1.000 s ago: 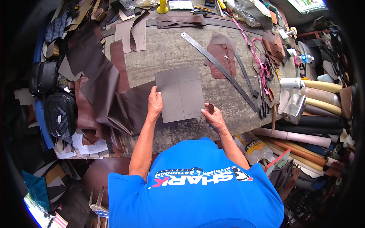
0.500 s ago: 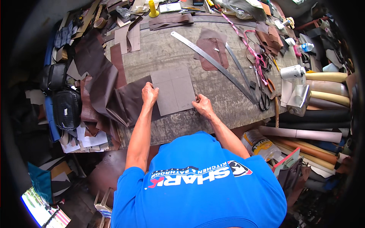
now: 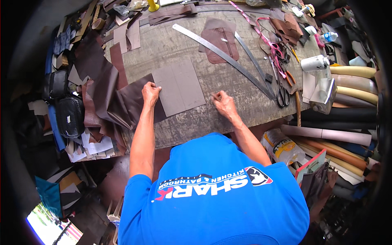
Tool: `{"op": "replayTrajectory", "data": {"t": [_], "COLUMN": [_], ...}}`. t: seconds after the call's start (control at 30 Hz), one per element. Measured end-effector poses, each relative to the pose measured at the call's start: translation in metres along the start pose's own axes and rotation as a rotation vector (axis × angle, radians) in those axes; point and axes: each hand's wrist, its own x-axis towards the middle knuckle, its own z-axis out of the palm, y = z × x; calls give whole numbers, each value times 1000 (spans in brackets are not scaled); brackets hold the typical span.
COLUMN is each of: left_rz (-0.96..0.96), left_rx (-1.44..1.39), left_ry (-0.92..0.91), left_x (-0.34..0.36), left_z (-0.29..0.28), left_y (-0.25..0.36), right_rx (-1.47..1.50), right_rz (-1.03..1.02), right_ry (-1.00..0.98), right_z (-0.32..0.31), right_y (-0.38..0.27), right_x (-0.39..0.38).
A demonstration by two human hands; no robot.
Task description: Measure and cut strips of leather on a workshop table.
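Note:
A square grey-brown card (image 3: 179, 87) with a faint crossing line lies on the worktable, its left part over a sheet of dark brown leather (image 3: 136, 96). My left hand (image 3: 151, 94) is closed on the card's left edge, thumb on top and fingers curled. Apart from the card, to its right, my right hand (image 3: 225, 105) is held over the table with curled fingers. Its fingertips are slightly blurred, and I cannot make out what is pinched in them. The dark leather drapes in folds toward the left side of the table.
A steel ruler (image 3: 220, 59) and a dark metal strip (image 3: 253, 59) lie beyond my right hand, by a brown leather piece with a zipper (image 3: 222, 45). Black-handled scissors (image 3: 282, 97) rest near the right edge. Rolls of material (image 3: 351, 92) are stacked at right; black bags (image 3: 69, 116) stand left.
My right hand has come away from the card's right edge and moved a little right. In the picture the card, my left hand and the table sit farther left and higher.

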Motion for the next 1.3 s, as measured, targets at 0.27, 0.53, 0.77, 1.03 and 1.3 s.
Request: {"op": "replayTrajectory", "data": {"t": [0.27, 0.53, 0.77, 1.03, 1.3], "left_rz": [-115, -92, -76, 15, -56], "left_rx": [-47, -5, 39, 48, 24], "left_ry": [-87, -59, -62, -10, -41], "left_x": [14, 6, 4, 5, 6], "left_z": [-7, -4, -4, 1, -1], "left_y": [6, 4, 2, -7, -6], "right_rx": [-129, -412, -429, -419, -443], "right_rz": [-462, -566, -561, -577, -591], "right_ry": [-15, -323, -297, -252, -242], "right_z": [-19, 10, 14, 12, 14], "right_y": [20, 10, 12, 9, 11], "right_x": [-32, -40, -43, -44, -44]}}
